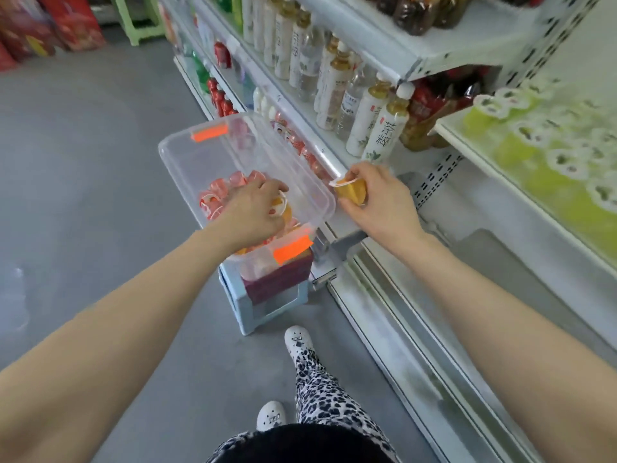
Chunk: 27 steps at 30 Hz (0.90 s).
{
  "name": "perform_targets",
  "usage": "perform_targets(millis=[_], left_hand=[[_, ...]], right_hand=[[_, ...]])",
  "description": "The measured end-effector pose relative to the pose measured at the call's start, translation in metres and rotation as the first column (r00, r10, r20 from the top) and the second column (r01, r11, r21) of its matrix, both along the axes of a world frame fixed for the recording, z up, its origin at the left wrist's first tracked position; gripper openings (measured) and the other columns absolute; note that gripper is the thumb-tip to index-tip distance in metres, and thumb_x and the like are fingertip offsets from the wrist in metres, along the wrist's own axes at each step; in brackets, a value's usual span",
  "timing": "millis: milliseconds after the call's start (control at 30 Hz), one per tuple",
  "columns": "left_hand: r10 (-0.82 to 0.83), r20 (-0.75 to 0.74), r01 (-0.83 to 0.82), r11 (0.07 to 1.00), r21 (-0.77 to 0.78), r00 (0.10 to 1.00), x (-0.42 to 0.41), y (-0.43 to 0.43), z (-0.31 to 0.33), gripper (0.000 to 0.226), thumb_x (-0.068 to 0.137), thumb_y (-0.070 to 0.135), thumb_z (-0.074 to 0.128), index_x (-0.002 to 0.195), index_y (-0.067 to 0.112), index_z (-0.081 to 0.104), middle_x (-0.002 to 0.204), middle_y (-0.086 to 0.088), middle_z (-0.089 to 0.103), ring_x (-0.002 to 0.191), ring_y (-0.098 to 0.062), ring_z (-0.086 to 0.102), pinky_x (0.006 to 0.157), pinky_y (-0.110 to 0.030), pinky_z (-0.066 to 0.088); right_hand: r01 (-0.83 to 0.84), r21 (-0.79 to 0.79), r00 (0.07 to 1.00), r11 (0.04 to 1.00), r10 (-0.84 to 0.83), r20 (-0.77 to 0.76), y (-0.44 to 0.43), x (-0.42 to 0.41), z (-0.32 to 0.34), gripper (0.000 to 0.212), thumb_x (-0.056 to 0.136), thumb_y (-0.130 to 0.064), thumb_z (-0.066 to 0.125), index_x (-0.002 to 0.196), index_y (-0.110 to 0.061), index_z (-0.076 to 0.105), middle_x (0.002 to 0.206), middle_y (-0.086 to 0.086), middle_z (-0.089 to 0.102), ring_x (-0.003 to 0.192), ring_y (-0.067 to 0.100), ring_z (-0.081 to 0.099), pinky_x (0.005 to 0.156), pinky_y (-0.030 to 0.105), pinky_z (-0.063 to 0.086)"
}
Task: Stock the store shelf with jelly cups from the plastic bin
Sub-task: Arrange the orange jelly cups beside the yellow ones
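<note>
Clear rigid plastic bin with orange latches sits on a stool, holding glossy red and orange jelly cups; left hand fingers curl onto one inside, right hand fingers clamp an orange foil-lidded cup beside the shelf.

Retail shop aisle: white metal gondola shelving w/ perforated uprights, rows of bottled tea drinks, red soda cans, green jelly cups faced along shelf edges; grey floor
</note>
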<state>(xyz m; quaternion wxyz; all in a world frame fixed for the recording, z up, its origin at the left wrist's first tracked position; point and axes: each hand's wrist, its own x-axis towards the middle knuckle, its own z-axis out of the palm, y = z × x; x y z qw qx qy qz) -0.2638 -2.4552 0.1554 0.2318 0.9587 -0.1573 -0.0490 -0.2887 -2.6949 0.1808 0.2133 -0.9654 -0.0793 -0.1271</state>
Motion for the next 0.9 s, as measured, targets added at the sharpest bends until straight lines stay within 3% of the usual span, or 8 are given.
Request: perform_targets(millis=[167, 267, 400, 533, 700, 900], left_hand=[[-0.197, 0.088, 0.201, 0.979, -0.037, 0.976, -0.032, -0.044, 0.046, 0.058, 0.087, 0.030, 0.063, 0.141, 0.020, 0.043, 0.132, -0.010, 0.052, 0.123, -0.029, 0.047, 0.102, -0.036, 0.035], [-0.312, 0.149, 0.326, 0.942, -0.083, 0.939, -0.052, -0.086, 0.076, 0.057, 0.086, 0.031, 0.066, 0.137, 0.013, 0.046, 0.132, -0.010, 0.056, 0.122, -0.028, 0.051, 0.099, -0.035, 0.040], [-0.427, 0.190, 0.450, 0.887, -0.103, 0.884, -0.081, -0.147, 0.109, 0.052, 0.084, 0.032, 0.068, 0.130, 0.014, 0.053, 0.125, -0.005, 0.060, 0.113, -0.023, 0.056, 0.083, -0.024, 0.037], [-0.539, 0.257, 0.581, 0.804, -0.127, 0.802, -0.108, -0.208, 0.132, 0.065, 0.072, 0.054, 0.051, 0.126, 0.019, 0.058, 0.121, -0.002, 0.063, 0.113, -0.022, 0.057, 0.092, -0.034, 0.045], [-0.636, 0.330, 0.706, 0.689, -0.163, 0.698, -0.159, -0.293, 0.161, 0.055, 0.077, 0.041, 0.057, 0.125, 0.016, 0.060, 0.126, -0.001, 0.063, 0.117, -0.019, 0.056, 0.096, -0.027, 0.039], [-0.703, 0.404, 0.804, 0.568, -0.175, 0.585, -0.231, -0.404, 0.187, 0.050, 0.081, 0.039, 0.065, 0.125, 0.017, 0.061, 0.122, 0.000, 0.064, 0.115, -0.018, 0.056, 0.096, -0.028, 0.040]], right_hand=[[0.121, -0.035, 0.988, 0.992, -0.117, 0.103, -0.048, -0.066, 0.040, 0.035, 0.079, -0.038, 0.064, 0.108, -0.020, 0.055, 0.102, 0.007, 0.057, 0.092, 0.028, 0.056, 0.072, 0.038, 0.045], [0.245, -0.018, 0.952, 0.969, -0.237, 0.193, -0.082, -0.108, 0.065, 0.034, 0.079, -0.039, 0.062, 0.106, -0.020, 0.056, 0.101, 0.005, 0.058, 0.091, 0.027, 0.056, 0.073, 0.038, 0.046], [0.417, 0.060, 0.867, 0.907, -0.417, 0.274, -0.128, -0.169, 0.093, 0.035, 0.076, -0.038, 0.064, 0.106, -0.020, 0.057, 0.100, 0.004, 0.057, 0.089, 0.025, 0.056, 0.074, 0.037, 0.046], [0.549, 0.113, 0.771, 0.828, -0.554, 0.316, -0.173, -0.229, 0.114, 0.036, 0.074, -0.037, 0.066, 0.105, -0.025, 0.054, 0.101, -0.004, 0.057, 0.089, 0.017, 0.056, 0.075, 0.027, 0.037], [0.659, 0.218, 0.634, 0.720, -0.687, 0.354, -0.229, -0.312, 0.133, 0.036, 0.072, -0.034, 0.069, 0.104, -0.023, 0.055, 0.100, -0.005, 0.058, 0.087, 0.018, 0.055, 0.077, 0.037, 0.045], [0.758, 0.279, 0.507, 0.590, -0.802, 0.316, -0.319, -0.418, 0.151, 0.039, 0.071, -0.031, 0.069, 0.105, -0.025, 0.050, 0.103, -0.005, 0.059, 0.087, 0.016, 0.053, 0.075, 0.036, 0.045]])
